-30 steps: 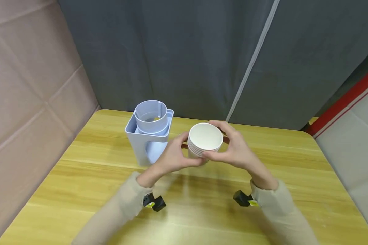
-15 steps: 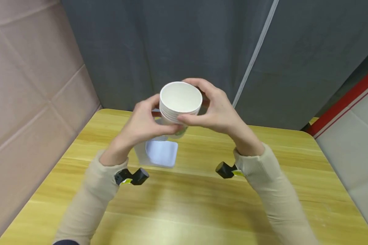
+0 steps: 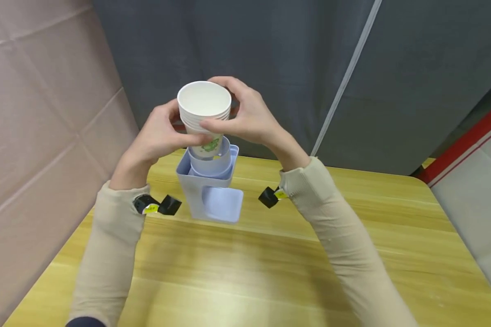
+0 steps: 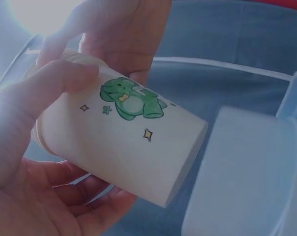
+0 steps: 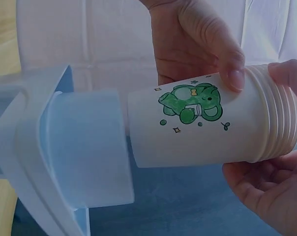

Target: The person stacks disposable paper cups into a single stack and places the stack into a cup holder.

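A stack of white paper cups (image 3: pixel 204 101), printed with a green bear, is held upright between both hands. My left hand (image 3: pixel 157 131) grips it from the left, thumb across the printed side. On the right, my right hand (image 3: pixel 247 111) grips the stacked rims, its thumb along the front. Beneath the stack stands a pale blue cup dispenser (image 3: pixel 196 195) with a round tube (image 3: pixel 210 168) at its top. In the right wrist view the bottom of the paper cups (image 5: pixel 183 128) is close to the mouth of the tube (image 5: pixel 89 147), with a narrow gap between them.
The dispenser stands near the back edge of a wooden table (image 3: pixel 245 254). Behind it hangs a dark grey curtain (image 3: pixel 270 50). A pinkish padded wall (image 3: pixel 45 113) runs along the left, and a white panel with a red strip (image 3: pixel 470 152) borders the right.
Both hands have carried the stack of paper cups up and to the left, from beside the dispenser to over its tube. The grip looks the same throughout.
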{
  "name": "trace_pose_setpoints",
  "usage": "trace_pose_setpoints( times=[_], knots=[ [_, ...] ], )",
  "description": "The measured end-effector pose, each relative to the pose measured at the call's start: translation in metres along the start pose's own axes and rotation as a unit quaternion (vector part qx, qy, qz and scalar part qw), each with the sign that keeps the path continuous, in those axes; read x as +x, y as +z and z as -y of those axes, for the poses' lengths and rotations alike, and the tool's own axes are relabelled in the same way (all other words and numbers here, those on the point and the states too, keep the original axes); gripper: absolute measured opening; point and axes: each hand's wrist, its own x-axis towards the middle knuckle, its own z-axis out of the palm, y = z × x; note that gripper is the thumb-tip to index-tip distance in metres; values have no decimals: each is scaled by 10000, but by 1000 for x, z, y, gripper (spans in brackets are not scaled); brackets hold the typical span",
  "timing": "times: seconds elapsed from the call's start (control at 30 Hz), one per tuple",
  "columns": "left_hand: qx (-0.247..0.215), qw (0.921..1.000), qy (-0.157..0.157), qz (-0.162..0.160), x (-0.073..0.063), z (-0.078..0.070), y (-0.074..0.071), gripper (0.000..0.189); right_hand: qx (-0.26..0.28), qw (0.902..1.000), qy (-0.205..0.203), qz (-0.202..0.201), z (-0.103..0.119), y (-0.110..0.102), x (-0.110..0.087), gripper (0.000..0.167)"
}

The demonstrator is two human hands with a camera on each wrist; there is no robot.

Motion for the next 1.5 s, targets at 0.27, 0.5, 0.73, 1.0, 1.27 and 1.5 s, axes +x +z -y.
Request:
trace_pose_setpoints(
  times=[0.27, 0.5, 0.73, 1.0, 1.27, 1.5],
  knots=[
    [231, 9990, -351, 147, 1, 24, -1, 57, 140, 9987, 470, 150, -21, 15, 3, 66],
    [582, 9972, -415, 223, -5, 35, 2, 65, 78, 9973, 672, 278, -32, 24, -2, 65],
    [1212, 9918, -323, 258, -9, 41, 4, 67, 45, 9959, 841, 325, -41, 30, -6, 65],
    [1512, 9878, -313, 190, -9, 42, 7, 61, -62, 9952, 938, 265, -43, 29, -5, 65],
    [1900, 9815, -188, 112, -11, 48, 9, 61, -210, 9943, 923, 497, -51, 33, -12, 67],
    [1867, 9823, -142, 77, -13, 52, 11, 60, -226, 9921, 1036, 675, -57, 36, -17, 66]
  ],
)
